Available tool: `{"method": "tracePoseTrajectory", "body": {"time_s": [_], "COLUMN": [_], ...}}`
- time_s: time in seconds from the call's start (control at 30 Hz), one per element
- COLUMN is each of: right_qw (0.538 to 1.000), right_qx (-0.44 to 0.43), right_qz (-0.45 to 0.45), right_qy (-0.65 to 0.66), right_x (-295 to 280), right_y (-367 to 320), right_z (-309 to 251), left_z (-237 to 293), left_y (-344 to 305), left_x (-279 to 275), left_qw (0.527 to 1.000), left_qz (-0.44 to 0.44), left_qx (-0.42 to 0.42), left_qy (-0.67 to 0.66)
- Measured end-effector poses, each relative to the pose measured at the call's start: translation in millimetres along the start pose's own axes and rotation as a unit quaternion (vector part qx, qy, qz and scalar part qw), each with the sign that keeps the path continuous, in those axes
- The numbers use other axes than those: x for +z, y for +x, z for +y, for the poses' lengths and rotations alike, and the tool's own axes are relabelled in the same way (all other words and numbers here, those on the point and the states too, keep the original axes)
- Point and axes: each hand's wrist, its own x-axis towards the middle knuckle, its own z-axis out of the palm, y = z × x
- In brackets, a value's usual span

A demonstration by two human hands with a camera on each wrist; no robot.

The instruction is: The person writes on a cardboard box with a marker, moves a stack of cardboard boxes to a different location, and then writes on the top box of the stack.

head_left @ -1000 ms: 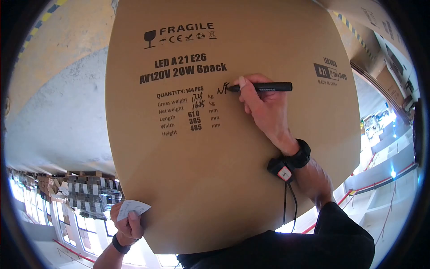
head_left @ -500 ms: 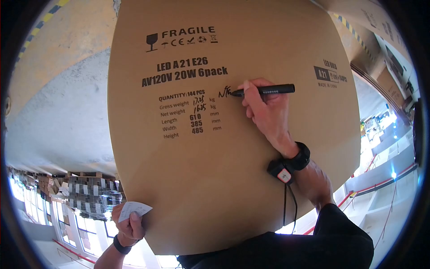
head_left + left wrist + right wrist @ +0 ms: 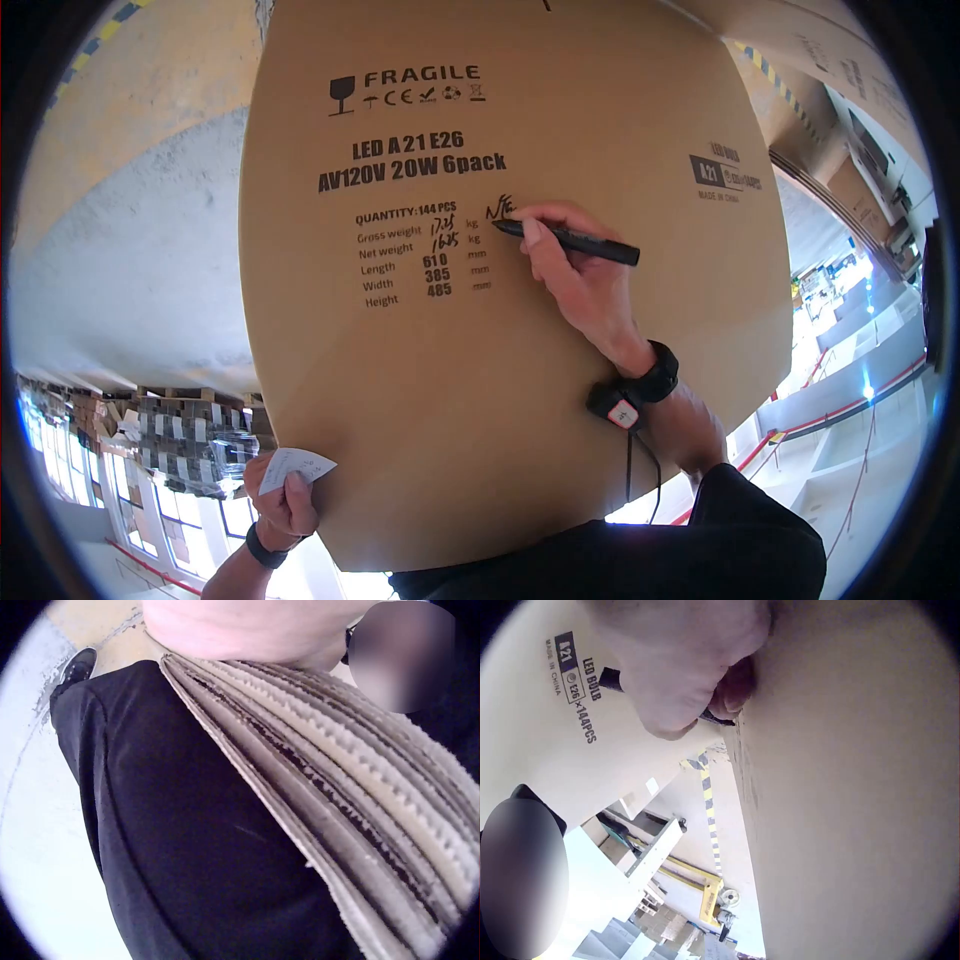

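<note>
A large flat cardboard sheet [image 3: 450, 400] with black print, FRAGILE and LED A21 E26 among it, lies in front of me. My right hand [image 3: 590, 290] grips a black marker [image 3: 610, 248] between thumb and fingers. The marker's tip is close to the board, just below the handwritten letters [image 3: 500, 208] beside the weight lines. Down at the sheet's lower left edge, my left hand [image 3: 285, 503] pinches a small white paper slip [image 3: 293, 464] under its thumb. In the left wrist view, several stacked cardboard layers [image 3: 322, 772] show their edges below that hand.
Dark trousers [image 3: 195, 825] and a shoe [image 3: 79, 666] are beside the stack. Wrapped stacked goods [image 3: 195, 435] stand at the left. More printed cardboard [image 3: 830, 50] is at the upper right. The right wrist view shows a yellow pallet jack [image 3: 709, 896] on the floor.
The handwritten letters have grown longer. My right hand has then shifted the marker down and left, its tip now below them. My left hand still holds the slip.
</note>
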Motion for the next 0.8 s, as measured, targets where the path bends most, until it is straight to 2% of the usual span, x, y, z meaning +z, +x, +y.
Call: {"method": "tracePoseTrajectory", "body": {"time_s": [0.07, 0.17, 0.37, 0.47, 0.6, 0.8], "right_qw": [1.000, 1.000, 1.000, 1.000, 1.000, 0.999], "right_qx": [-0.006, 0.001, -0.014, 0.001, 0.008, 0.010], "right_qz": [0.000, -0.005, 0.003, 0.004, -0.017, 0.050], "right_qy": [0.000, 0.009, -0.006, 0.004, 0.006, 0.010], "right_x": [2, 3, 4, 3, 1, 5], "right_y": [2, 0, 3, 2, 1, 4], "right_z": [1, 2, 6, 9, 8, 5], "left_z": [-5, -1, 6, 5, 3, -5], "left_y": [-8, -3, 2, 5, 0, -9], "left_x": [8, 11, 6, 7, 4, 5], "left_qw": [0.998, 0.997, 0.998, 0.996, 0.998, 0.999], "left_qz": [0.050, 0.075, 0.049, 0.072, 0.039, 0.036], "left_qx": [0.018, 0.023, 0.004, 0.032, 0.011, 0.007], "left_qy": [0.022, 0.028, 0.044, 0.050, 0.048, 0.039]}}
